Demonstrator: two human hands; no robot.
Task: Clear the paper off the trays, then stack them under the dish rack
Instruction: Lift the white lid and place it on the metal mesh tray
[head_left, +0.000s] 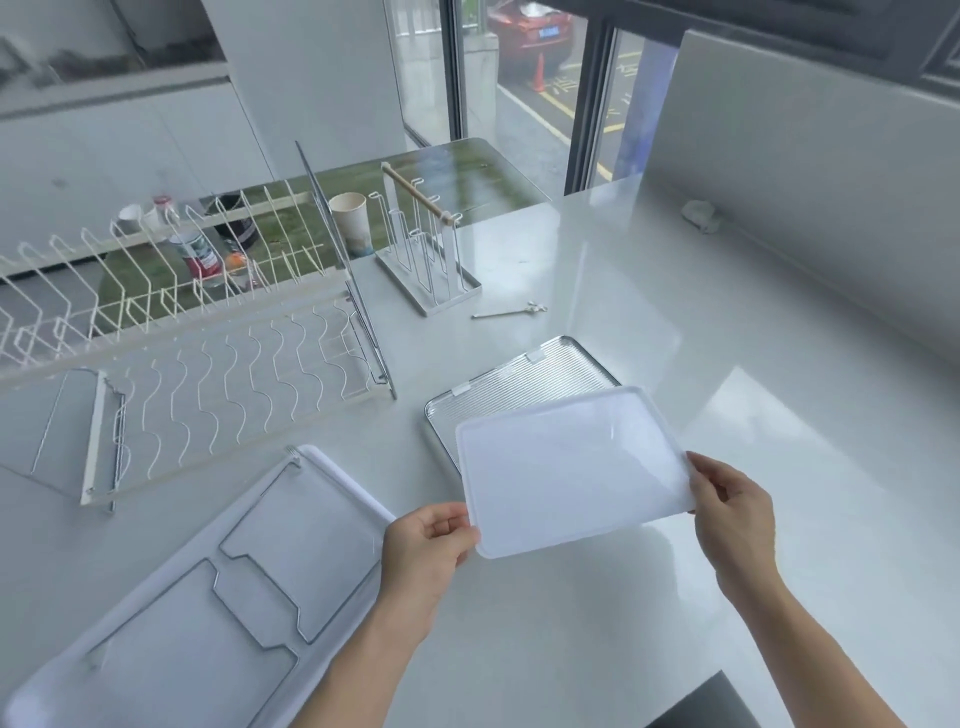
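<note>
Counter (675, 322): white tray (566, 467) half hides metal tray (524, 379).

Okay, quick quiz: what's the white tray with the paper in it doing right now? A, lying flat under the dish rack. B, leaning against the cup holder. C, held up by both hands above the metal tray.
C: the left hand and right hand grip opposite edges of the white tray, which partly covers the ribbed metal tray on the counter.

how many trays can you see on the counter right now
3. A white tray held in both hands, a ribbed metal tray lying partly beneath it, and a long white tray at lower left under a wire frame. Others may be hidden.
</note>
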